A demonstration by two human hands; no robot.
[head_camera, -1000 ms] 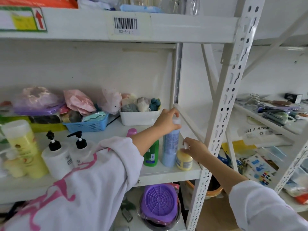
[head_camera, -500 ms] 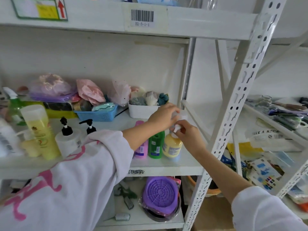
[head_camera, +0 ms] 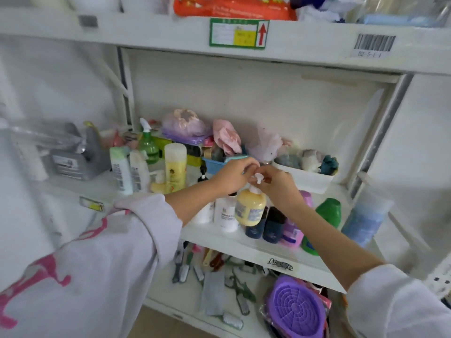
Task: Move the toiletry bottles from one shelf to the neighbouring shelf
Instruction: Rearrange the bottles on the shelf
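A round yellow pump bottle (head_camera: 250, 208) hangs just above the middle shelf (head_camera: 214, 240), in front of a white bottle (head_camera: 225, 213). My right hand (head_camera: 277, 190) grips its white pump head from the right. From the left, my left hand (head_camera: 231, 176) pinches the same pump head. Two dark navy bottles (head_camera: 263, 225), a pink bottle (head_camera: 291, 231), a green bottle (head_camera: 327, 215) and a blue spray can (head_camera: 366, 215) stand to the right. Further left stand a tall yellow bottle (head_camera: 174, 167), two white bottles (head_camera: 127, 170) and a green spray bottle (head_camera: 147, 143).
A white basket (head_camera: 307, 179) and a blue basket (head_camera: 214, 162) with soft items sit at the back. A grey pack (head_camera: 75, 162) lies on the neighbouring shelf to the left. Below are brushes (head_camera: 207, 276) and a purple disc (head_camera: 296, 311). An upright post (head_camera: 373, 142) bounds the right.
My left hand has let go of the blue spray can and joined my right hand on the yellow bottle's pump. The bottle has risen and moved left along the shelf. The view swung left.
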